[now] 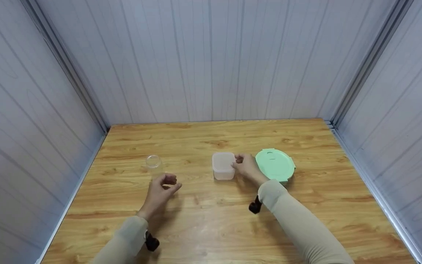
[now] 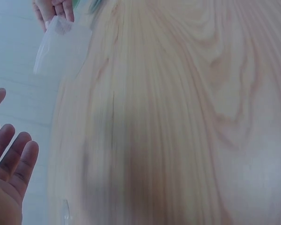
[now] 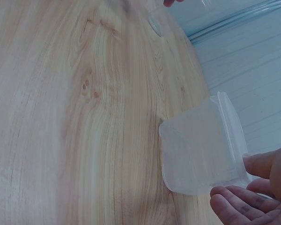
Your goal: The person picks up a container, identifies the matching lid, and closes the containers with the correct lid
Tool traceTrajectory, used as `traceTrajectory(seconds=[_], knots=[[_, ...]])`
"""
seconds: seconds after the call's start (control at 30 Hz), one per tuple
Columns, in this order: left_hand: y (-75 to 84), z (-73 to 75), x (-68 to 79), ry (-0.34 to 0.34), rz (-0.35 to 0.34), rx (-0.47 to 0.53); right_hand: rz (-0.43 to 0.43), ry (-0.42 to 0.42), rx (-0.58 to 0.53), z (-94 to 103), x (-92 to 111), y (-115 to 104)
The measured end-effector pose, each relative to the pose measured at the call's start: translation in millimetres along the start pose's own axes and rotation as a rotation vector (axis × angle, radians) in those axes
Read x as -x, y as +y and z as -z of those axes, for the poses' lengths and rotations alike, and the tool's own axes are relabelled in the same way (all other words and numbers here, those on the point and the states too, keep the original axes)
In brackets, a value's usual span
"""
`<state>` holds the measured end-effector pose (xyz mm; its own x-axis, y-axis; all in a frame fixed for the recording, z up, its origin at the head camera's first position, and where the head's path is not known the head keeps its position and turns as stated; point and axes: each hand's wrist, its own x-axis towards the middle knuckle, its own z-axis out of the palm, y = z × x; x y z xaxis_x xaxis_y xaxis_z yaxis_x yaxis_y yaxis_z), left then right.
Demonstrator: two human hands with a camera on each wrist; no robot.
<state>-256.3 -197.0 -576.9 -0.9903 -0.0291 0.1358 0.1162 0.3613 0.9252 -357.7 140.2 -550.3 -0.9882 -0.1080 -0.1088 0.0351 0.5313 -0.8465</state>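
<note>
A small translucent plastic food container [image 1: 224, 167] with a lid stands upright mid-table. My right hand [image 1: 247, 167] is at its right side; in the right wrist view the thumb [image 3: 260, 164] lies at the lid's rim and the fingers [image 3: 239, 204] at the side wall, pinching that edge. Over the table to the left, my left hand [image 1: 161, 192] holds nothing, its fingers loosely bent and thumb apart. Just beyond it is a clear cup [image 1: 153, 161], its lower part faint against the wood. The left wrist view shows these relaxed fingers [image 2: 18, 164] too.
Right of the food container, partly behind my right wrist, sits a round container with a mint-green clip lid [image 1: 275, 165]. Pale panel walls [image 1: 203, 66] enclose the wooden table [image 1: 203, 227] at the back and both sides.
</note>
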Motion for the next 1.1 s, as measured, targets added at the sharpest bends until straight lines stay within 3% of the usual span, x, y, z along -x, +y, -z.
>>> traceTrajectory(seconds=[0.4,0.7,1.1], knots=[[-1.0,21.3,-0.7,0.11,-0.052,-0.035,0.027,0.029,0.015,1.4,0.4,1.6],[-9.0,41.2,-0.7,0.255,-0.075,-0.062,0.021,0.012,-0.003,-0.3,-0.4,1.0],[-15.5,58.8,-7.8,0.266,-0.002,-0.059,0.028,0.006,-0.009,-0.5,-2.1,4.9]])
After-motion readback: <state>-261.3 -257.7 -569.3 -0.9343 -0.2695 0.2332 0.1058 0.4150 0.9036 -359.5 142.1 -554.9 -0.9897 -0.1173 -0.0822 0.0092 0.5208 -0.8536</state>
